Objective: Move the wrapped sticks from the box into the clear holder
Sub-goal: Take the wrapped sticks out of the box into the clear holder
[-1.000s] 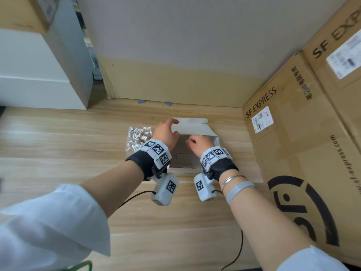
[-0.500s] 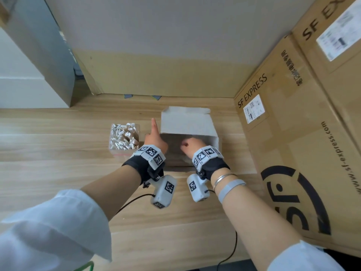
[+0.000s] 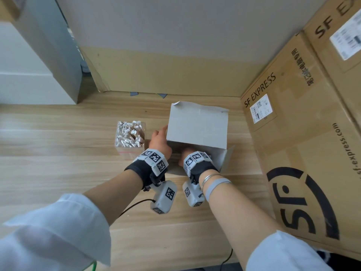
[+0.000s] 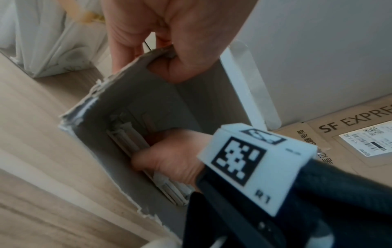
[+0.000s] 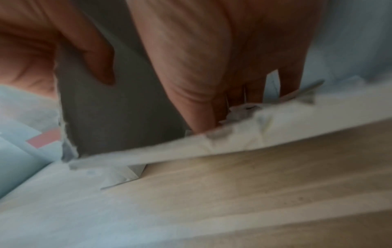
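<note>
A grey-white cardboard box [image 3: 197,124] stands open mid-table with its lid flap raised. My left hand [image 3: 159,139] pinches the torn top edge of the box's left wall [image 4: 118,78]. My right hand [image 3: 188,153] is down inside the box; in the left wrist view its thumb lies over a bundle of paper-wrapped sticks [image 4: 127,139] and the hand [image 4: 167,159] grips them. In the blurred right wrist view the fingertips [image 5: 201,120] dig into the white wrappers [image 5: 239,134]. The clear holder [image 3: 130,151], packed with wrapped sticks [image 3: 130,132], stands just left of the box.
Large SF Express cartons [image 3: 304,145] wall off the right side of the wooden table [image 3: 58,163]. A cardboard panel [image 3: 166,71] stands behind the box. A grey-white cabinet [image 3: 39,61] is at the back left. Cables trail from both wrist cameras.
The lid flap now stands up. My left hand went from the flap, past a raised finger, to pinching the box's left wall. My right hand sank deeper into the box.
</note>
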`<state>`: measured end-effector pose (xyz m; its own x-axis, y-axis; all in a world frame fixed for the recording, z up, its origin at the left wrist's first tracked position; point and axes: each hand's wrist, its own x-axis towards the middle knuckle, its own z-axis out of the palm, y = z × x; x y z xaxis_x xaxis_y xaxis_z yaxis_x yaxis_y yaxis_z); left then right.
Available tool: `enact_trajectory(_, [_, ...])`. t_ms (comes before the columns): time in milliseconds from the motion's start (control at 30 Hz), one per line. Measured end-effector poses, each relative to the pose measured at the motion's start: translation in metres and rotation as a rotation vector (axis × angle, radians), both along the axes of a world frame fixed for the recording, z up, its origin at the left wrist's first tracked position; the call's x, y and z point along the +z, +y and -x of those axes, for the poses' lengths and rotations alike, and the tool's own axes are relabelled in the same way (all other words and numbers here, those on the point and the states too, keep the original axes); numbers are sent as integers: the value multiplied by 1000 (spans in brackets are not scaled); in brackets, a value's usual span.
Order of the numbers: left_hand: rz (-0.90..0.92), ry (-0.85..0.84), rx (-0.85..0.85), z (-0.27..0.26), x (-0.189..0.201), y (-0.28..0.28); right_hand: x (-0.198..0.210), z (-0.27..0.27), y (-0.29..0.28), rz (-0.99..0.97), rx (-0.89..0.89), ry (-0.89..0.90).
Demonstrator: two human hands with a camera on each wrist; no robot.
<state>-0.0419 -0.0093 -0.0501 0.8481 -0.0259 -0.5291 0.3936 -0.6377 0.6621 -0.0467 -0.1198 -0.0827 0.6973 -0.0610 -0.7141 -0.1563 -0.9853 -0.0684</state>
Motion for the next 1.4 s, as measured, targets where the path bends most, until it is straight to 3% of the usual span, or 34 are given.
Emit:
enact_trajectory(500, [-4,12,5,0,4,0,8,0,2,-145,-156,39])
enact_trajectory(667, [-15,-31,0,-1,10,1,24,-11,1,-129,-81,-96])
enact_trajectory(800, [-54,-44,-39,0,9,3,28,-9,-6,-225,-201,-232])
enact_trajectory(1100, [-156,61,-152,-9,9,6,29,-2,-2,-486,-383,-313])
enact_trajectory(1233, [-137,-69,-121,-18,13,15,38,-4,2,-616,-458,-406])
enact_trajectory(1400, [-106,-457,39,-26,22,37,58,-12,19,-726,-533,-471])
